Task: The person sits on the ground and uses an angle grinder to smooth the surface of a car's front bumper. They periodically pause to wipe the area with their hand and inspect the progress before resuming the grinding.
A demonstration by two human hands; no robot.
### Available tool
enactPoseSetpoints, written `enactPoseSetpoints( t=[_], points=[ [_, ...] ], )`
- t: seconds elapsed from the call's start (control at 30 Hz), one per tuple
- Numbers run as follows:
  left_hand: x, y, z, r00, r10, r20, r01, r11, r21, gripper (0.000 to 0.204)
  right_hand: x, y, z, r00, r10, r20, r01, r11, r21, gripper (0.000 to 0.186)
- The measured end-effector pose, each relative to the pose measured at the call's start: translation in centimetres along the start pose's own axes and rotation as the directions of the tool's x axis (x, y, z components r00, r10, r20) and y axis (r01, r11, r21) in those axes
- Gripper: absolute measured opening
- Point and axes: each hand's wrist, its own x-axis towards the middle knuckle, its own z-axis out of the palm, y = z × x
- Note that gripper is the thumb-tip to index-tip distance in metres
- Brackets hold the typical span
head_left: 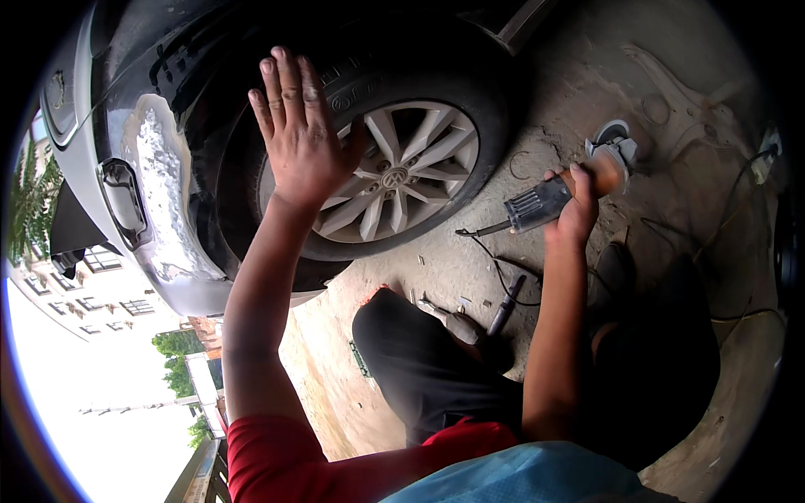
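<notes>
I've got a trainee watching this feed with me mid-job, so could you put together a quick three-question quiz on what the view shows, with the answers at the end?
1. Multiple choice: which hand holds the power tool?
A) left
B) right
C) both

2. True or false: the left hand is clenched into a fist.

3. Fill in the blank: the rough patch on the car is mostly ____ in colour.

Key:
1. B. The right hand is wrapped around it.
2. False. The left hand is open, with its fingers extended.
3. White.
</notes>
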Motion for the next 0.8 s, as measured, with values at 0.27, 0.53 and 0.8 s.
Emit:
enactPoseSetpoints(
  t=[0.27,0.53,0.8],
  points=[
    [11.3,3.1,2.6,0.979,0.19,0.074,-0.199,0.969,0.149,0.109,0.2,0.7,0.0,0.999,0.024,-0.026,-0.023,0.999,0.037,0.028],
    [18.1,11.5,10.6,0.914,0.363,0.183,-0.396,0.896,0.2,0.105,1.4,0.2,-0.2,0.999,-0.02,-0.049,0.024,0.996,0.084,0.028],
    [20.7,17.4,15.2,0.864,0.419,0.281,-0.476,0.861,0.181,0.098,1.6,-0.8,0.1,0.998,-0.033,-0.045,0.037,0.995,0.094,0.031]
  ],
)
